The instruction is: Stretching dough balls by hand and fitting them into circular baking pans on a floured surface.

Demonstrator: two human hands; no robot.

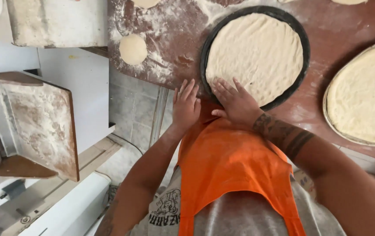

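Floury table: dough under right hand fingertips.

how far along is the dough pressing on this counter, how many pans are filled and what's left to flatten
Done: the light pan on one side already holds a spread round of dough. In hand: the right hand presses the dough at the edge of the dark round pan, nearly filled; the left hand rests flat on the floured counter beside it. Left: one dough ball is unflattened.
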